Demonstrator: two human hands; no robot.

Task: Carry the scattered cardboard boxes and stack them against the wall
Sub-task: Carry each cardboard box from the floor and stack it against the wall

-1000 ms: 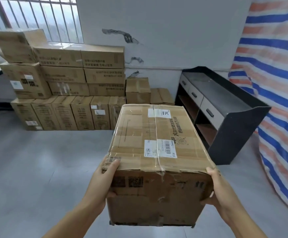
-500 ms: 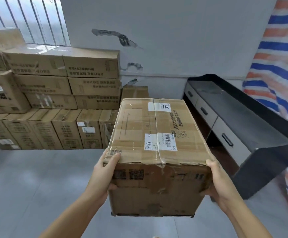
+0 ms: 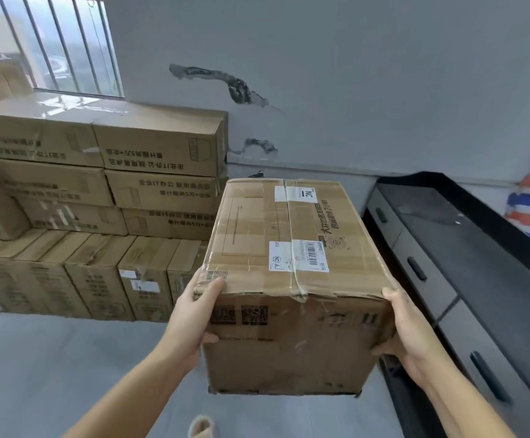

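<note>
Left hand and right hand gripping taped carton, mid-carry beside stacked boxes; next, lowering against wall.

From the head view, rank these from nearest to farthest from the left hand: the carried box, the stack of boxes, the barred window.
1. Carried box: gripped at its near corner by the left hand.
2. Stack of boxes: ahead and to the left, against the wall.
3. Barred window: up high at the far left, behind the stack.
</note>
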